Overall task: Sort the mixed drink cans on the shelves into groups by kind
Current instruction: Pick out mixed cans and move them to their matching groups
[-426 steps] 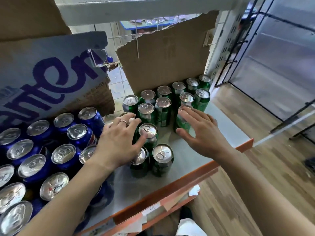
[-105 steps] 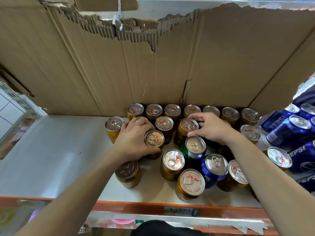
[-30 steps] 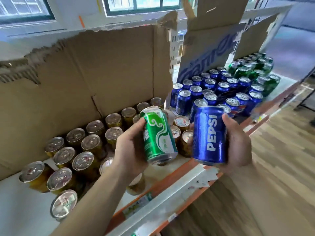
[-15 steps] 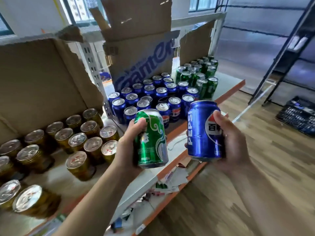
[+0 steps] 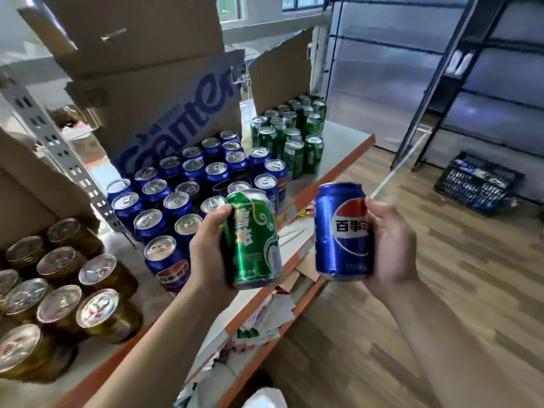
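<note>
Gold group: far left, on the shelf behind the orange shelf edge; cans upright, lids up, packed close in rows.
Printed cardboard: standing at the back, well behind the orange shelf edge; blue lettering faces forward.
Blue group: further along the orange shelf edge, in front of the cardboard; every can upright, long axis vertical, lids up; rows run back from the edge.
Left hand: forearm reaching up from the lower left; wrapped round the green can, thumb on the can's left side near the top; fingers hidden behind the can.
Green can: held in the air just in front of the orange shelf edge; long axis nearly vertical, top leaning slightly left towards the shelf; printed side faces the camera.
Green group: at the far end of the orange shelf edge, just beside the blue group; upright, lids up.
Blue can: in the air on the floor side of the orange shelf edge, near the green can but apart from it; upright, lid up, round logo facing the camera.
Right hand: forearm coming from the lower right; curled round the blue can's right side, gripping it.
Black crate: on the wooden floor, well away from the orange shelf edge.
</note>
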Tool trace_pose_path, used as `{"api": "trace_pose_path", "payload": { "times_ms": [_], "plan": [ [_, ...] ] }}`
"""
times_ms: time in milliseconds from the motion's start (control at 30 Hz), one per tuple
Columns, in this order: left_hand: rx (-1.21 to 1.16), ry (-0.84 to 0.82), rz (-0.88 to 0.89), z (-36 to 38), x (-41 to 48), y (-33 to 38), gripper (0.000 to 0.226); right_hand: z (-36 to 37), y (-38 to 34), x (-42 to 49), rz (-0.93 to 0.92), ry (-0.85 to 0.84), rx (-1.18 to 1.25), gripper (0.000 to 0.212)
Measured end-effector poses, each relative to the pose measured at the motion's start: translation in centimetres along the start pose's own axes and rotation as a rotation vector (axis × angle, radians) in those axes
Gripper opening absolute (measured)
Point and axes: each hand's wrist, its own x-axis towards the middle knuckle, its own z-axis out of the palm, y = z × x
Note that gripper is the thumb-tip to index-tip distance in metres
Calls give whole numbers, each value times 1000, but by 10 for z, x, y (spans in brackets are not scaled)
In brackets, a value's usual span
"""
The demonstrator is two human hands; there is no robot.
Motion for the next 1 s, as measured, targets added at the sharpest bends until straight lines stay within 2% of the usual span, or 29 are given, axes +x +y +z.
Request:
{"api": "trace_pose_path", "payload": {
  "times_ms": [67, 133, 233, 300, 433, 567, 667, 1000],
  "plan": [
    [46, -17, 11, 4, 17, 1, 42, -2, -2, 19, 6, 3, -43, 68],
    [88, -43, 52, 5, 37, 5, 45, -4, -5, 41, 8, -41, -99, 38],
    [184, -109, 166, 2, 67, 15, 45, 1, -12, 78, -52, -154, -233, 28],
    [259, -110, 232, -3, 87, 26, 45, 10, -17, 106, -83, -242, -334, 39],
    [481, -80, 387, -10, 124, 51, 48, 30, -21, 156, -132, -372, -508, 81],
    [538, -54, 478, -11, 145, 79, 49, 55, -18, 194, -187, -447, -604, 67],
    [594, -2, 553, -14, 153, 99, 55, 72, -12, 219, -199, -497, -637, 69],
    [610, 185, 656, -26, 169, 113, 44, 93, 21, 282, -185, -680, -676, 57]
  ]
}}
